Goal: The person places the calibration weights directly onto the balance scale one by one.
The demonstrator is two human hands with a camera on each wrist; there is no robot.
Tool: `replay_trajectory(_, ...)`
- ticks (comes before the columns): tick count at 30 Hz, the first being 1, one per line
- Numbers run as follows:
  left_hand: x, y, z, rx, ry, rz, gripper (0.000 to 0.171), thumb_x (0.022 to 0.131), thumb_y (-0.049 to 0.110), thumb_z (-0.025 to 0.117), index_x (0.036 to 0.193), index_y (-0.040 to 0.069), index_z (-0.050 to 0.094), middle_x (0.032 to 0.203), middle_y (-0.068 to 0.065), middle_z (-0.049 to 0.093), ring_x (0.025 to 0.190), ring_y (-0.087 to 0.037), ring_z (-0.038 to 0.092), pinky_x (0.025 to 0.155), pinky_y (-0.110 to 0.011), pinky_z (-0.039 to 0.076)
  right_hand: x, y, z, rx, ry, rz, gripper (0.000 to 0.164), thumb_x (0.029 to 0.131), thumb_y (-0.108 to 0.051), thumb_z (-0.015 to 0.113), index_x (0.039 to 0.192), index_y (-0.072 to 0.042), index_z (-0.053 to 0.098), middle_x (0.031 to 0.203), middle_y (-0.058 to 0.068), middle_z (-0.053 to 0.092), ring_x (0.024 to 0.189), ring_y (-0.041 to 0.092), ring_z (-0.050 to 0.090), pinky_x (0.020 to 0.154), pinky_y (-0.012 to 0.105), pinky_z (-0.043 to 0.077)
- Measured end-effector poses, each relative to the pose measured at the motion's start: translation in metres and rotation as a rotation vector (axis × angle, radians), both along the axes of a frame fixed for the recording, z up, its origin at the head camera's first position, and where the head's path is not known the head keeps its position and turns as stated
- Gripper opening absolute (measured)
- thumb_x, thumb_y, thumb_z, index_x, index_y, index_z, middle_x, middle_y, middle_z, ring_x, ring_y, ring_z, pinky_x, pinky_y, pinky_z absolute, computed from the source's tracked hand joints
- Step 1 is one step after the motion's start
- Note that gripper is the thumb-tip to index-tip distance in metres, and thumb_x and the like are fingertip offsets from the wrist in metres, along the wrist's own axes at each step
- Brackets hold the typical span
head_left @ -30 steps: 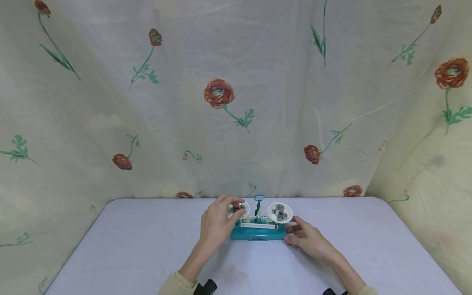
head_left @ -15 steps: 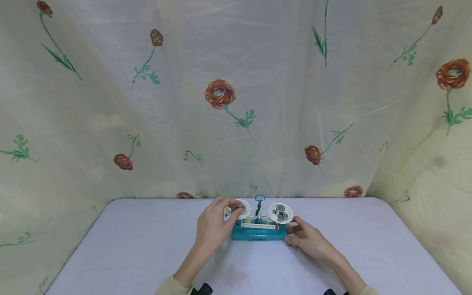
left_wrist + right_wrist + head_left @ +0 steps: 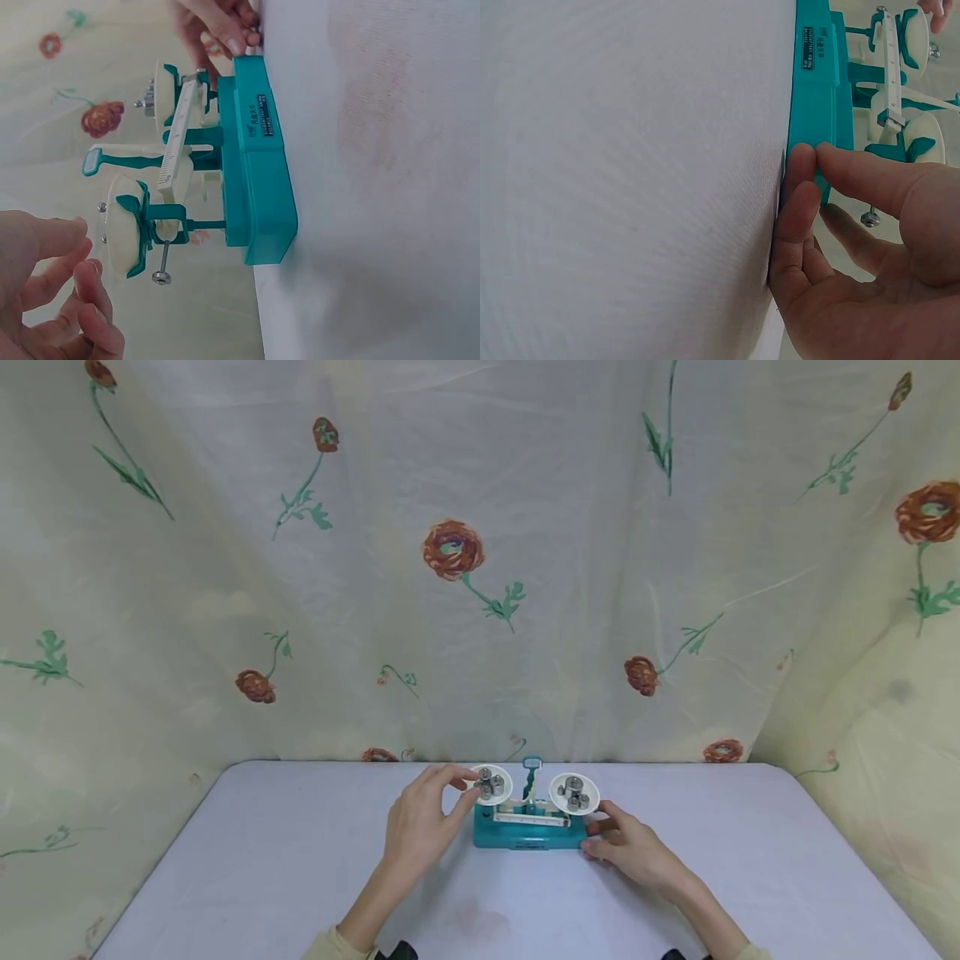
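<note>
A teal and white two-pan balance scale (image 3: 529, 837) stands on the table, its ruled beam in front. Its left pan (image 3: 508, 789) bears several metal weights (image 3: 486, 786), and several more weights (image 3: 574, 792) are on the right pan (image 3: 594, 802). My left hand (image 3: 418, 821) is beside the left pan, thumb and fingers apart. In the left wrist view nothing lies between those fingers, and a gap shows between them and the pan. My right hand (image 3: 870, 232) holds the right end of the scale's base (image 3: 817, 90), thumb and fingertips at its corner.
The scale rests near the far edge of a table (image 3: 300, 860) covered in white cloth. Behind it hangs a pale curtain (image 3: 360, 610) with printed flowers, which also closes off both sides.
My left hand has drawn back leftward off the left pan, so the weights on it show fully. The right hand keeps its place at the base.
</note>
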State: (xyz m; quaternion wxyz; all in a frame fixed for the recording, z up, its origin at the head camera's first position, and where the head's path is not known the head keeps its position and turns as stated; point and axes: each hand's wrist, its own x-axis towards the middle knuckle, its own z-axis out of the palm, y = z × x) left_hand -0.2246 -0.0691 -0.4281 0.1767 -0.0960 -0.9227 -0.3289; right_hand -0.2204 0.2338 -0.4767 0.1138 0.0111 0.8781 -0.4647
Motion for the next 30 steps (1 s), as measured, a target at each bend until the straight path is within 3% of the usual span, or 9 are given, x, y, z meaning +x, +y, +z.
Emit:
replay_trajectory(9,0.006,-0.014,-0.004,-0.032,-0.004,0.0,0.019,0.098,0.036,0.079,0.116,0.03,0.079,0.106,0.003,0.077,0.068,-0.007,0.052,0.05,-0.021,0.036,0.0,-0.001,0.0,-0.004,0.005,0.012,0.072,0.101,-0.02,0.075,0.162,-0.005,0.04,0.137,0.02,0.068,0.109,0.025,0.069,0.091,0.039,0.064)
replay_trajectory(16,0.02,-0.037,-0.011,-0.118,-0.043,0.023,0.02,0.096,0.039,0.081,0.116,0.034,0.077,0.107,0.006,0.076,0.069,-0.004,0.053,0.053,-0.02,0.038,-0.003,0.0,0.001,0.011,0.012,0.024,0.072,0.101,-0.022,0.075,0.161,-0.003,0.04,0.137,0.021,0.068,0.109,0.024,0.07,0.093,0.041,0.064)
replay_trajectory(20,0.03,-0.052,-0.017,-0.15,-0.071,0.03,0.025,0.094,0.037,0.083,0.118,0.03,0.076,0.118,0.0,0.072,0.07,-0.005,0.055,0.055,-0.022,0.041,-0.003,0.004,0.002,-0.01,0.01,0.048,0.075,0.102,-0.023,0.074,0.162,-0.001,0.034,0.136,0.022,0.068,0.108,0.023,0.071,0.091,0.038,0.063)
replay_trajectory(25,0.039,-0.066,-0.023,-0.166,-0.064,0.015,0.038,0.094,0.035,0.084,0.127,0.023,0.072,0.133,-0.01,0.067,0.095,-0.023,0.067,0.075,-0.039,0.055,0.0,0.011,0.005,0.029,0.057,0.062,0.075,0.104,-0.025,0.071,0.161,0.0,0.029,0.133,0.023,0.069,0.107,0.024,0.074,0.087,0.039,0.061)
replay_trajectory(28,0.041,-0.072,-0.026,-0.234,-0.022,0.041,0.053,0.094,0.043,0.083,0.138,0.02,0.066,0.141,-0.014,0.065,0.113,-0.038,0.067,0.091,-0.055,0.056,0.007,0.013,0.008,0.174,0.157,0.071,0.074,0.104,-0.035,0.07,0.16,-0.002,0.034,0.134,0.025,0.068,0.116,0.035,0.072,0.094,0.052,0.061)
replay_trajectory(30,0.041,-0.074,-0.027,-0.283,0.008,0.061,0.065,0.092,0.051,0.082,0.146,0.021,0.062,0.149,-0.018,0.061,0.128,-0.048,0.062,0.099,-0.064,0.052,0.013,0.015,0.01,0.301,0.244,0.058,0.078,0.104,-0.046,0.069,0.161,-0.004,0.037,0.14,0.027,0.063,0.127,0.045,0.066,0.103,0.063,0.054)
